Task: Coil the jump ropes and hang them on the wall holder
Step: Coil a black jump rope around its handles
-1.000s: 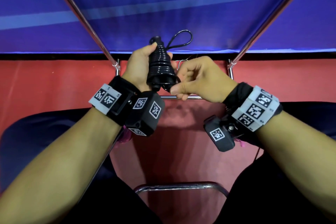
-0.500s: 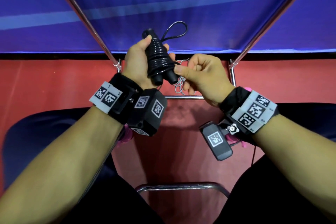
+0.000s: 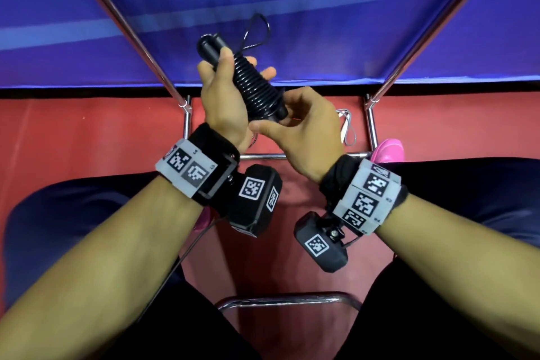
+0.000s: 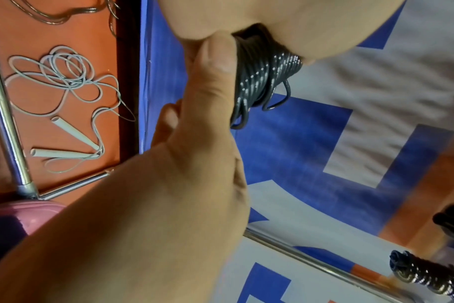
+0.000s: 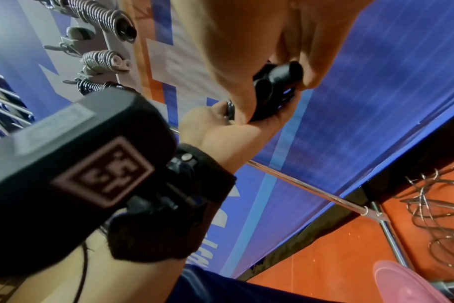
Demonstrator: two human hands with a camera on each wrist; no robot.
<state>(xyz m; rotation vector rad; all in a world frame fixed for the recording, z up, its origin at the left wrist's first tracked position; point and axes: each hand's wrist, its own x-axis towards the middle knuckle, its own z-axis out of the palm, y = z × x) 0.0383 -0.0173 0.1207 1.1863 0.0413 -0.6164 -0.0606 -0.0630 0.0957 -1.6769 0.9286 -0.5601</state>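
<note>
Left hand [image 3: 225, 105] grips glossy black jump rope [image 3: 257, 86] — tight, ribbed coil.

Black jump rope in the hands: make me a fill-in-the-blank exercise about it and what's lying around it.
The cord of the black jump rope is wound around its own ____.
The left hand grips that bundle, and the thumb and fingers of the right hand pinch one ____ of it.
The grey jump rope lies uncoiled on the ____.
Missing words: handles, end, floor.
</note>
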